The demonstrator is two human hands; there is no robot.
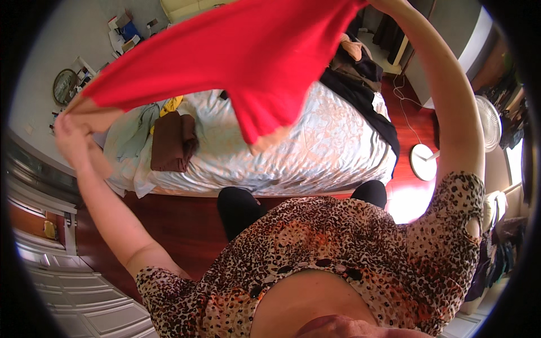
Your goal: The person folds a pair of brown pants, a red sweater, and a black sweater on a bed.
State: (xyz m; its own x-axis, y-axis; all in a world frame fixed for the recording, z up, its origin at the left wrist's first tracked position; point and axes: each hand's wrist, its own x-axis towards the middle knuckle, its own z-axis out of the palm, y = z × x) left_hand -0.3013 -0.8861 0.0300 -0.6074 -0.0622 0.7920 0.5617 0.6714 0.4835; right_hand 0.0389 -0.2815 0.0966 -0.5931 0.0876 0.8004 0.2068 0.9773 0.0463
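Note:
A red garment (211, 55) with tan cuffs is stretched in the air over the bed. My left hand (72, 139), at the far left, grips it by a tan cuff, and a bit of tan cloth hangs below the fingers. At the top edge of the view my right hand (382, 5) holds the opposite end, bunched; its fingers are partly cut off by the frame. Another part of the garment with a tan end hangs down in the middle. Beneath it, on the bed, a folded brown garment (171, 143) lies on the patterned bedding (338, 131).
Grey-green cloth (139, 131) and a yellow item (172, 104) lie beside the brown bundle. Black clothing (363, 110) drapes over the bed's right side. A white pedestal fan (424, 162) stands right on the wooden floor, its cord trailing. White panelled furniture (114, 314) is at lower left.

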